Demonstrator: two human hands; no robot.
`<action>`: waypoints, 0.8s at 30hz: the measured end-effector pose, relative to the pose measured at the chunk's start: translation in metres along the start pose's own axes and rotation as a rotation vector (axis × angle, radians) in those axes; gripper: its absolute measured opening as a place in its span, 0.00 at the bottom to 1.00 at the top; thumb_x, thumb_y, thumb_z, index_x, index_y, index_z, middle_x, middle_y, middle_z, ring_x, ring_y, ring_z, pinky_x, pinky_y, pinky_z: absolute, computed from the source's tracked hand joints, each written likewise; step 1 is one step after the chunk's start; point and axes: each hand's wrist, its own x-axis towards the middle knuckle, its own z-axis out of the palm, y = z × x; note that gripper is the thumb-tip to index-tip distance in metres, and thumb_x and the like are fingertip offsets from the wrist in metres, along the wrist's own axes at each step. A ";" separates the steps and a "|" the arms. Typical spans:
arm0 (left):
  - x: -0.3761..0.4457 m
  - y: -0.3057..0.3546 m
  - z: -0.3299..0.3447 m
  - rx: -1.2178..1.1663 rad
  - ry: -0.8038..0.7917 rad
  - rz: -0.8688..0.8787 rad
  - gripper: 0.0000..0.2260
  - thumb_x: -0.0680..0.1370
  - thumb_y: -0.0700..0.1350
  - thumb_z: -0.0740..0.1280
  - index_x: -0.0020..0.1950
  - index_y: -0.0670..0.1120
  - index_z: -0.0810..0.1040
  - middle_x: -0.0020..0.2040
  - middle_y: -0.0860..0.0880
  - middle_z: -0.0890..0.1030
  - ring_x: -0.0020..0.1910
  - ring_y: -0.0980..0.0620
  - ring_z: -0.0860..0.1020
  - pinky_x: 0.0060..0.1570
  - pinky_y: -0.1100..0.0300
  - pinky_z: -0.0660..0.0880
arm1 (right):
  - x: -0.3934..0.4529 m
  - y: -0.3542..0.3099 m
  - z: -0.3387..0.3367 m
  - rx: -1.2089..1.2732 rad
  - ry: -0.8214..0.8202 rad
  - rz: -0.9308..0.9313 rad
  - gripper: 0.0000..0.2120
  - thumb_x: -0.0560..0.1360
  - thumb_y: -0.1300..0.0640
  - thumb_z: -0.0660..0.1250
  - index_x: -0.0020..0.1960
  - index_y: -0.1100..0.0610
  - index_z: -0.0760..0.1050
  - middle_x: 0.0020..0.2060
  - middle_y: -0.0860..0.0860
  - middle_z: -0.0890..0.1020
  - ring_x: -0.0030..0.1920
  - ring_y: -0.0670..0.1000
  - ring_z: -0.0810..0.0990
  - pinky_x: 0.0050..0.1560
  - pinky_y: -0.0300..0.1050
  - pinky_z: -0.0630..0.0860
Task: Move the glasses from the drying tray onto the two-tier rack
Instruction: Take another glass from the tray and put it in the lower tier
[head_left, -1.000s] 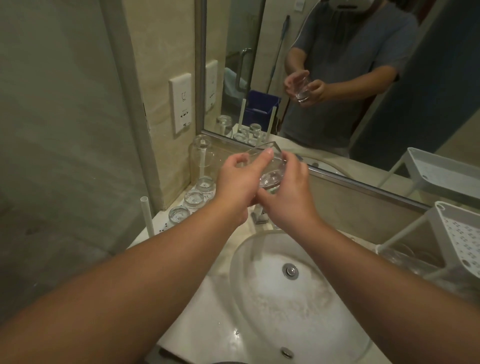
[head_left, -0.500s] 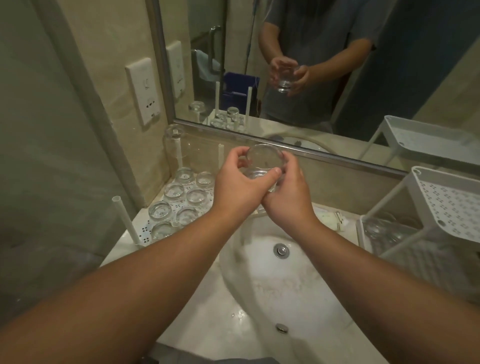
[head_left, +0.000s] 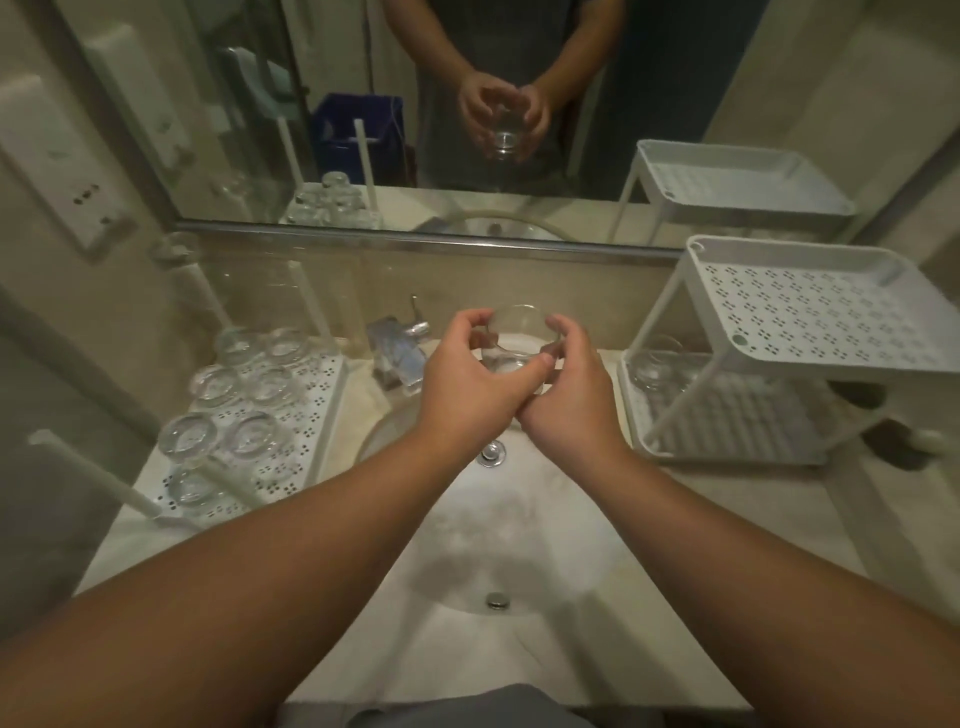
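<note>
At centre I see my left hand (head_left: 470, 387) and right hand (head_left: 569, 402) both curled around one glass (head_left: 514, 343) over the sink (head_left: 498, 561). At nine o'clock about seven glasses wait on the drying tray (head_left: 317, 400). At three o'clock the two-tier rack (head_left: 810, 317) holds one glass (head_left: 655, 364) below, so I judge most remain.

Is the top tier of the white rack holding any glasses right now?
No: the rack's top tier is bare, and a glass stands only on the tier below.
</note>
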 end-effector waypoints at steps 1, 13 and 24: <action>-0.003 -0.001 0.010 0.000 -0.016 -0.007 0.25 0.60 0.57 0.78 0.53 0.63 0.72 0.46 0.62 0.79 0.41 0.64 0.81 0.44 0.59 0.81 | -0.001 0.009 -0.006 -0.009 0.003 0.007 0.37 0.61 0.49 0.70 0.68 0.45 0.63 0.56 0.47 0.75 0.54 0.47 0.78 0.50 0.36 0.74; -0.039 -0.019 0.119 0.099 -0.270 -0.110 0.31 0.67 0.52 0.79 0.66 0.54 0.70 0.55 0.57 0.76 0.52 0.56 0.79 0.52 0.53 0.80 | -0.025 0.108 -0.088 -0.097 0.043 0.152 0.36 0.63 0.47 0.73 0.67 0.42 0.62 0.56 0.49 0.73 0.48 0.39 0.74 0.39 0.24 0.66; -0.061 -0.036 0.210 0.152 -0.413 -0.135 0.31 0.64 0.56 0.79 0.62 0.60 0.68 0.55 0.61 0.76 0.45 0.72 0.77 0.40 0.71 0.76 | -0.038 0.184 -0.157 -0.100 0.099 0.201 0.35 0.64 0.50 0.76 0.68 0.47 0.65 0.64 0.45 0.70 0.54 0.43 0.75 0.44 0.21 0.66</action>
